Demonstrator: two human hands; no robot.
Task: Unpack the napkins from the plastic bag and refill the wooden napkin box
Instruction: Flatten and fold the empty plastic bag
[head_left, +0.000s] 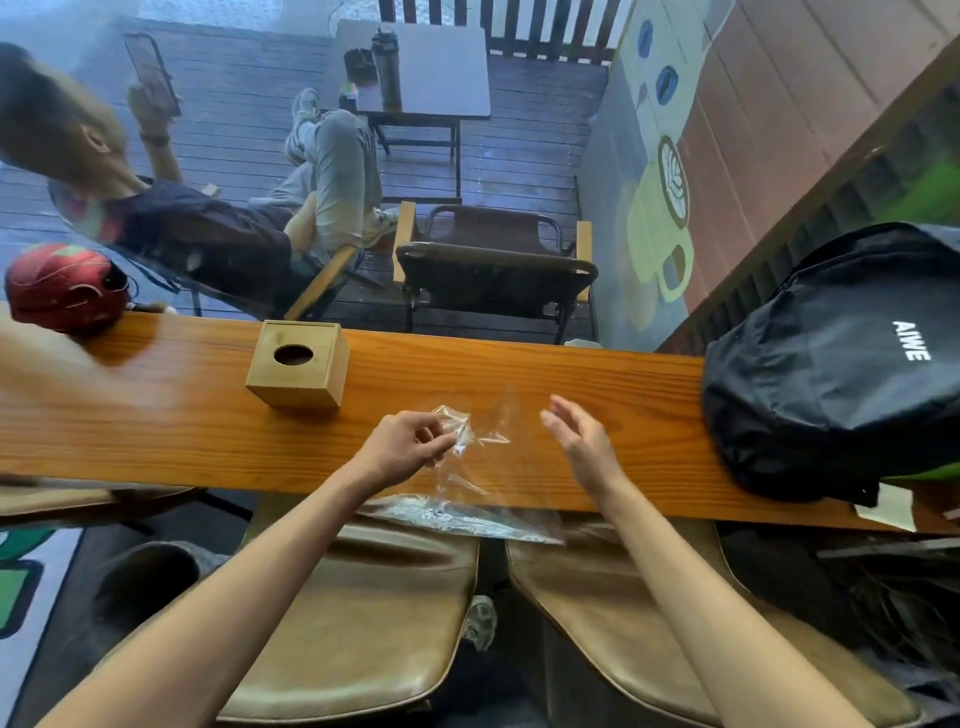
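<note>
Two tan leather stool seats (363, 613) sit nearest, just under the near edge of the long wooden table (571, 374), with both bare forearms reaching over them. On the table's right end rests a black backpack (841, 364) with white lettering, and at the far left a red helmet (65, 286) sits on the far edge. Left of centre stands the wooden napkin box (298, 364), upright, its lid on and the oval slot in the top dark; whether napkins are inside cannot be told. The clear plastic bag (467, 499) lies crumpled in front of the person, partly on the table and partly drooping over the near edge toward the seats. The left hand (410, 441) pinches a bunched corner of that bag, fingers closed on the film. The right hand (582, 436) hovers just right of the bag, fingers spread apart and touching nothing, palm turned toward the left hand.
</note>
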